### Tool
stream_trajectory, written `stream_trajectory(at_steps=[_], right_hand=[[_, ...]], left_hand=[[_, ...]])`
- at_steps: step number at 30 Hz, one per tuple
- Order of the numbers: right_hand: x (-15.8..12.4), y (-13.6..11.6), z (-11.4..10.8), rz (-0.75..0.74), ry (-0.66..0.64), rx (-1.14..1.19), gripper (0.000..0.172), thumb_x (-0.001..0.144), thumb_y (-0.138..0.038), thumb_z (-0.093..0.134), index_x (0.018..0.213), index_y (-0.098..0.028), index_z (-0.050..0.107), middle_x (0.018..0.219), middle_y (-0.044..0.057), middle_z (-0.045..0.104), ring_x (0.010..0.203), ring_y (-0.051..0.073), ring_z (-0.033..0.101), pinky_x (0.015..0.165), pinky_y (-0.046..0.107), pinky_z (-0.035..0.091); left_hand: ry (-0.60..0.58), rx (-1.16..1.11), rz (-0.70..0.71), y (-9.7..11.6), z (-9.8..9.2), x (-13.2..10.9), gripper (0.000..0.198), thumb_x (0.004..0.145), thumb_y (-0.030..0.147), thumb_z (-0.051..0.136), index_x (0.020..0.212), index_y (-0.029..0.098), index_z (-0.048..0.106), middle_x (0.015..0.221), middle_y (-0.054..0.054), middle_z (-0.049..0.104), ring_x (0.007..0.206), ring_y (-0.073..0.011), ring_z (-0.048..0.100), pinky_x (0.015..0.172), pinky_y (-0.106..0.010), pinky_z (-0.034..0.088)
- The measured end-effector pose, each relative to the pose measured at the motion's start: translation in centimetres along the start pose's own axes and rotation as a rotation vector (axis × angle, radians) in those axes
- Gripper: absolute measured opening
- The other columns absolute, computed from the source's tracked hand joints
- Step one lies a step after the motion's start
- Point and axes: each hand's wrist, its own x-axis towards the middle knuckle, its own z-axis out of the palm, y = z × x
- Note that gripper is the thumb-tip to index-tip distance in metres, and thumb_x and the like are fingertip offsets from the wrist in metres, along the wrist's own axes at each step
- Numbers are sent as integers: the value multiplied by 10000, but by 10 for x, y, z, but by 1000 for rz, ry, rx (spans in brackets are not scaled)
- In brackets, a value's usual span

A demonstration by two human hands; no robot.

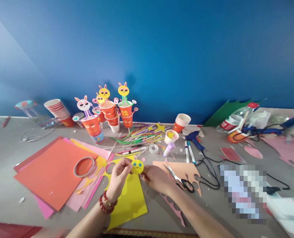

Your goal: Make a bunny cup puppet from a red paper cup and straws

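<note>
My left hand (118, 177) and my right hand (155, 178) meet over the table and together pinch a small round yellow paper face (137, 166) with drawn blue eyes. The left fingers grip its left edge; the right fingers hold its right side. A red bead bracelet (106, 203) circles my left wrist. Under the hands lies a yellow paper sheet (132, 200). Scissors (180, 180) rest on a peach sheet just right of my right hand.
Orange and pink sheets (54, 172) with a tape ring (84, 166) lie to the left. Behind stand paper-cup bunny figures (109, 110), cup stacks (57, 109), straws (139, 135), markers (189, 152), a blue glue gun (194, 137) with its cord, and a bottle (236, 119).
</note>
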Motion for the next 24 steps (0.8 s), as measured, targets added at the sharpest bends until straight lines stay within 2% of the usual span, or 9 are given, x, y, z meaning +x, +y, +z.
stream_trajectory(at_steps=[4, 8, 12, 15, 17, 20, 24], right_hand=[[-11, 5, -12, 11, 93, 112, 240, 765, -33, 580, 853, -208, 718, 903, 40, 711, 858, 212, 660, 727, 265, 447], [-27, 11, -25, 23, 200, 245, 160, 851, -109, 566, 844, -201, 697, 853, 36, 679, 767, 180, 639, 671, 251, 465], [-42, 13, -28, -10, 230, 429, 121, 905, -228, 573, 840, -195, 670, 782, 26, 695, 702, 166, 644, 635, 247, 488], [-48, 13, -24, -45, 220, 696, 157, 866, -348, 689, 854, -192, 675, 794, 33, 712, 619, 145, 605, 564, 244, 461], [-49, 12, -21, -41, 237, 807, 207, 830, -386, 743, 842, -193, 669, 782, 35, 710, 605, 141, 595, 554, 247, 453], [-49, 8, -19, -11, 245, 872, 217, 861, -398, 713, 835, -201, 626, 728, 19, 681, 602, 147, 613, 562, 253, 467], [-49, 1, -25, 18, 214, 836, 153, 899, -334, 652, 976, -215, 594, 840, 29, 691, 672, 155, 644, 595, 247, 492]], left_hand=[[1, -44, -14, -3, -1, 0, 244, 848, 361, 707, 750, 170, 591, 738, 10, 533, 657, -111, 489, 627, -215, 432], [-58, -119, -28, -2, -2, -2, 223, 862, 346, 699, 775, 170, 593, 802, -9, 553, 691, -124, 504, 649, -230, 437], [-260, -132, 37, 4, 0, -7, 200, 878, 332, 685, 793, 172, 601, 872, -47, 587, 783, -169, 557, 712, -273, 460], [-421, -107, 100, 8, 3, -11, 213, 897, 337, 663, 780, 171, 599, 864, -71, 614, 796, -187, 574, 711, -287, 462], [-485, -82, 128, 10, 5, -12, 222, 907, 339, 649, 774, 170, 595, 852, -83, 625, 780, -189, 580, 711, -297, 464], [-495, -60, 134, 10, 6, -12, 219, 914, 342, 638, 785, 172, 591, 858, -93, 634, 789, -197, 590, 719, -306, 468], [-452, -53, 110, 10, 6, -11, 225, 913, 341, 641, 775, 172, 585, 862, -86, 623, 821, -203, 593, 735, -301, 465]])
